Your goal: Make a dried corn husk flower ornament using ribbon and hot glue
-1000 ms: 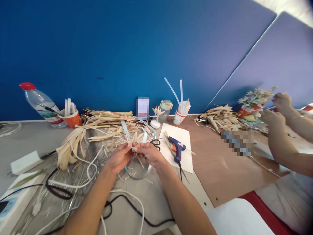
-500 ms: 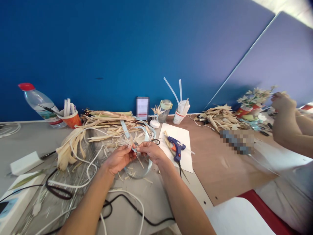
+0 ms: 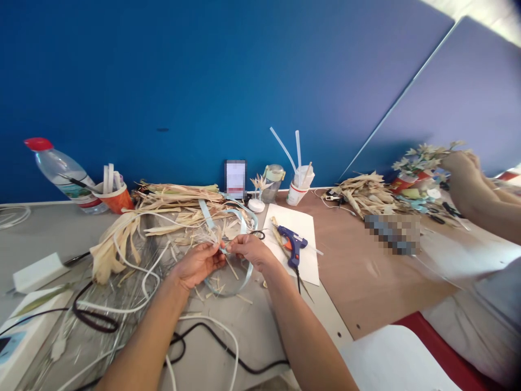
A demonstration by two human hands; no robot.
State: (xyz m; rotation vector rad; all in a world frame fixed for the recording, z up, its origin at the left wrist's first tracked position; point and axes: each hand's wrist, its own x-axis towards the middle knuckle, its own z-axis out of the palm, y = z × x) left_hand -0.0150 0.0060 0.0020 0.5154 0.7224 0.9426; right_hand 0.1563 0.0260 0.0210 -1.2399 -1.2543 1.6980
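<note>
My left hand (image 3: 197,264) and my right hand (image 3: 249,250) meet above the grey table, fingertips pinched together on a small bundle of dried straw strips (image 3: 217,237). A pale blue ribbon (image 3: 244,274) loops from the pinch down under my right hand and back over the straw pile (image 3: 171,209). Both hands are closed on the bundle. Black scissors (image 3: 257,234) lie just behind my right hand.
A blue glue gun (image 3: 295,245) rests on white paper (image 3: 299,228). Cups (image 3: 115,196) and a water bottle (image 3: 61,172) stand at the blue wall. Cables (image 3: 211,336) cross the near table. At the right, another person's hands (image 3: 464,171) work by straw flowers (image 3: 425,160).
My hands stay pinched on the straw, shifted slightly left and away. The other person's hands have risen toward the flower cup at the right.
</note>
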